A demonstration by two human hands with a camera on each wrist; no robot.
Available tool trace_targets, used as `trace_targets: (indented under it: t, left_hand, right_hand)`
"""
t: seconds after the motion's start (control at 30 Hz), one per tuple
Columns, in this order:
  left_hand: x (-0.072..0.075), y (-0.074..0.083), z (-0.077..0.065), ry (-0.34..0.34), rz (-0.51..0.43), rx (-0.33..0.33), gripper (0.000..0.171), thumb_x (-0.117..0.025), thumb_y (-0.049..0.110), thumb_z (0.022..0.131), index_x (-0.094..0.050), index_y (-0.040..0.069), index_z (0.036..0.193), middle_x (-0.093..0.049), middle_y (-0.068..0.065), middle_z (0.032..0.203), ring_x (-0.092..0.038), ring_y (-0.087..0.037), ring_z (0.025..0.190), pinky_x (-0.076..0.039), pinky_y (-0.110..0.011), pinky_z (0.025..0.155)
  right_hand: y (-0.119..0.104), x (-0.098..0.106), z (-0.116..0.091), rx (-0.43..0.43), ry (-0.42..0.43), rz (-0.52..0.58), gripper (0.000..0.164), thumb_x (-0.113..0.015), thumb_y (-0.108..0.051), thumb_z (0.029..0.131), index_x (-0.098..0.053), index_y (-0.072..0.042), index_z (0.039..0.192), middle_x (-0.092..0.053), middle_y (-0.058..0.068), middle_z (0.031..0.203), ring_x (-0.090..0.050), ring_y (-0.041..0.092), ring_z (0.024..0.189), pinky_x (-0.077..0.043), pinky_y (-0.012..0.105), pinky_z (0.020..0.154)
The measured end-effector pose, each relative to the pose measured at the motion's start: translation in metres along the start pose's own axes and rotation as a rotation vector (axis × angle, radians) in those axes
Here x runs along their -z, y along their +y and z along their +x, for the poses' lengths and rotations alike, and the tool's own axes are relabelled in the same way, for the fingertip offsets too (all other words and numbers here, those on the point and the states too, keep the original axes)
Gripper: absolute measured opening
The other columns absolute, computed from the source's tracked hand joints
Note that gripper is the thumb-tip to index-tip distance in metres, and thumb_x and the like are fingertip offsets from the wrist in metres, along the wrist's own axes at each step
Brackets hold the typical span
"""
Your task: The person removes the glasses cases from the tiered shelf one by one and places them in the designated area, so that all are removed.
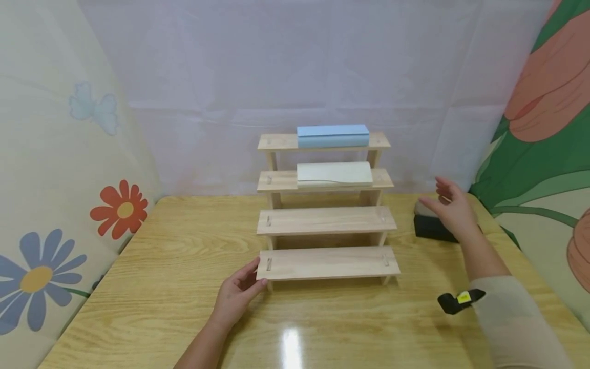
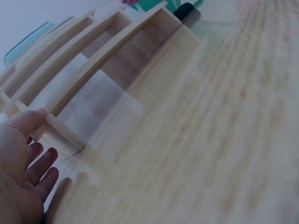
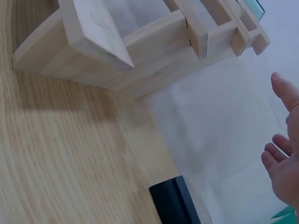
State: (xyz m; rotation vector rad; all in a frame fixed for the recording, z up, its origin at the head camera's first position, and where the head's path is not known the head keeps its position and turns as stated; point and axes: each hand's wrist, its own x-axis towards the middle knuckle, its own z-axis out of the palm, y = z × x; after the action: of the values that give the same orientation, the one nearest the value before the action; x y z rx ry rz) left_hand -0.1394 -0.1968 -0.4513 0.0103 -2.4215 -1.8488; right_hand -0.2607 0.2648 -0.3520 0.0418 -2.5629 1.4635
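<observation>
A pale wooden stepped stand (image 1: 327, 220) with several shelves faces me. My left hand (image 1: 237, 294) holds the left end of its lowest shelf, the thumb at the front corner and a finger on the side edge; in the left wrist view, the other fingers of that hand (image 2: 23, 172) hang loose beside it. My right hand (image 1: 454, 210) is raised to the right of the stand, empty, fingers spread from the thumb. It overlaps a black case (image 1: 433, 228) with a grey-beige item on top, partly hidden. In the right wrist view, the hand (image 3: 285, 154) is apart from the black case (image 3: 174, 200).
On the stand's top shelf lies a light blue flap case (image 1: 333, 136), and on the shelf below, a white one (image 1: 334, 175). The wood-grain table (image 1: 193, 241) ends at a white cloth backdrop (image 1: 221, 92). Flower-printed cloths (image 1: 124, 210) hang at both sides.
</observation>
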Motion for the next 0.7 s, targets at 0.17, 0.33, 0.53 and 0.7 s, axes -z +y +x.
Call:
trace_targets:
  t: [0.17,0.33,0.53,0.7]
  left_hand:
    - [0.000,-0.001,0.000,0.008,0.006,0.015,0.054,-0.073,0.006,0.087,-0.054,-0.001,0.137,-0.058,-0.019,0.137,-0.062,-0.029,0.115,-0.048,-0.013,0.087]
    - [0.000,-0.001,0.001,0.005,0.001,0.018,0.054,-0.072,0.005,0.087,-0.054,-0.001,0.137,-0.058,-0.018,0.137,-0.062,-0.029,0.115,-0.048,-0.013,0.086]
    - [0.000,0.001,-0.001,-0.007,-0.008,0.003,0.055,-0.072,0.007,0.088,-0.051,-0.003,0.138,-0.057,-0.021,0.138,-0.060,-0.035,0.119,-0.047,-0.011,0.086]
    - [0.000,0.001,-0.001,-0.008,-0.009,0.008,0.056,-0.072,0.007,0.088,-0.051,-0.003,0.138,-0.056,-0.021,0.138,-0.060,-0.035,0.120,-0.047,-0.012,0.087]
  right_hand:
    - [-0.013,-0.004,0.003,0.039,-0.024,0.010,0.080,-0.066,-0.036,0.093,-0.026,0.000,0.152,-0.030,0.024,0.155,-0.030,0.042,0.142,-0.027,0.053,0.117]
    - [-0.025,-0.008,0.004,0.069,-0.060,0.035,0.077,-0.067,-0.031,0.093,-0.027,0.000,0.152,-0.031,0.025,0.155,-0.029,0.042,0.142,-0.026,0.052,0.118]
    - [-0.039,-0.015,0.008,0.089,-0.090,0.043,0.077,-0.069,-0.025,0.092,-0.027,0.001,0.151,-0.031,0.025,0.154,-0.029,0.041,0.143,-0.026,0.051,0.118]
    - [-0.049,-0.020,0.010,0.093,-0.109,0.049,0.078,-0.070,-0.026,0.091,-0.028,-0.001,0.152,-0.032,0.023,0.155,-0.029,0.039,0.144,-0.026,0.049,0.119]
